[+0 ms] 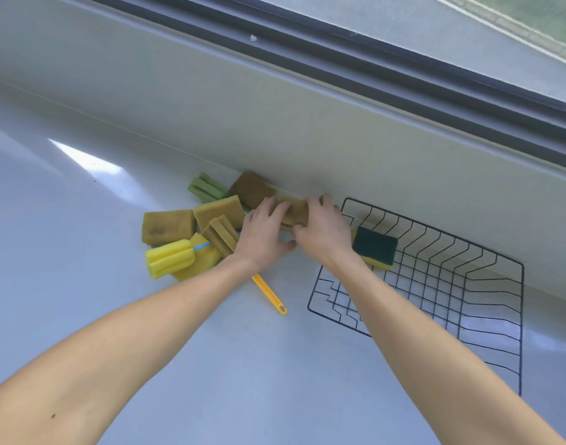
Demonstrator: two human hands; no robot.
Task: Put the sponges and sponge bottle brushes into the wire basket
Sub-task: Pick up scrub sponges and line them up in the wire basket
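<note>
Both forearms reach toward 12 o'clock; the left hand (264, 231) and right hand (321, 231) together grip a brown sponge (296, 213) against the wall. At 3 o'clock, the wire basket (467, 284) on the worktop (82, 236) holds a green-topped sponge (375, 252). At 9 o'clock lie more sponges and a yellow bottle brush (169, 258).

Both my forearms are bare and extend from the near edge toward the far wall, converging as they go. My left forearm (124, 335) enters from the near left and angles to the right. My right forearm (413, 332) enters from the near right and angles to the left. My left hand (264, 234) is palm down, fingers curled over what it grips, thumb pointing right. My right hand (321, 231) is palm down just beside it, fingers curled in a grip. The two thumbs nearly meet between the hands.
</note>
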